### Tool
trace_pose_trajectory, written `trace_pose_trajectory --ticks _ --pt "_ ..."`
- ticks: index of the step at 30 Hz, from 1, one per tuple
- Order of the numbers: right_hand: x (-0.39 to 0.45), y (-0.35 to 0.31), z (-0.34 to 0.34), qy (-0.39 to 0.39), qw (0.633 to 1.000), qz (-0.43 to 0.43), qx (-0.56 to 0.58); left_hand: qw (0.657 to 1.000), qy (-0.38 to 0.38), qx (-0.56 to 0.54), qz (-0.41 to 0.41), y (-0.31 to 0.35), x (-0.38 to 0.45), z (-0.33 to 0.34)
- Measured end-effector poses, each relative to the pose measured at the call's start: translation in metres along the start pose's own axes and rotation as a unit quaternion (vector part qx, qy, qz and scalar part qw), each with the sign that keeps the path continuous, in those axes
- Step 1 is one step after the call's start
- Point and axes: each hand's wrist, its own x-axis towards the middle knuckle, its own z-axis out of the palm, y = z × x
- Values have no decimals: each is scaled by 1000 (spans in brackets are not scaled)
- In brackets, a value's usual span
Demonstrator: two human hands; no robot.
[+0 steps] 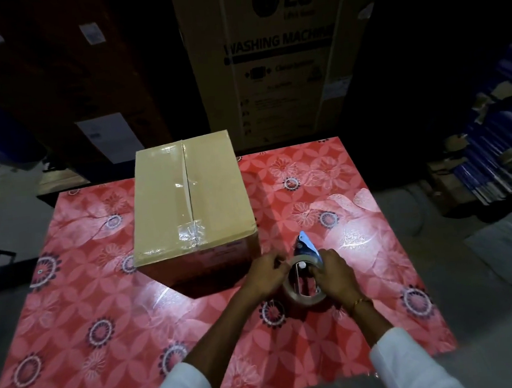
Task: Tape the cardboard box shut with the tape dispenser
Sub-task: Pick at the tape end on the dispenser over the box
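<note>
A brown cardboard box [187,199] stands on the red flowered table [105,313], its top flaps closed with clear tape along the centre seam and a crumpled tape patch at the near end. Just right of the box's near corner sits a blue tape dispenser [303,245] with a clear tape roll [302,297]. My right hand [336,271] grips the dispenser from the right side. My left hand [265,274] pinches at the roll's upper left edge, fingers curled on the tape.
A tall LG washing machine carton [275,60] rises behind the table. Dark cartons with labels [106,135] stand at the back left. Stacked blue items [496,144] lie at the right. A pale sheet [504,251] lies on the floor to the right.
</note>
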Motion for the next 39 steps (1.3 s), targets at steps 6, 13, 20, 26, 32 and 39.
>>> trace_pose_trajectory --ticks 6,13,20,26,32,39 --pt "-4 3 -24 -44 947 -32 316 992 21 19 127 51 -9 -41" --pt "-10 -50 -76 -26 898 -104 426 916 349 138 143 62 -5 -117" --pt "6 -129 -83 -18 878 -190 439 885 412 216 -16 -22 18 -185" --pt "23 -187 -66 -68 879 -248 402 883 410 222 -55 -72 4 -199" --pt "32 -204 -42 -70 884 -214 409 960 259 95 -50 -93 9 -203" --pt "16 -202 -33 -65 881 -206 420 964 240 111 -38 -94 -4 -197"
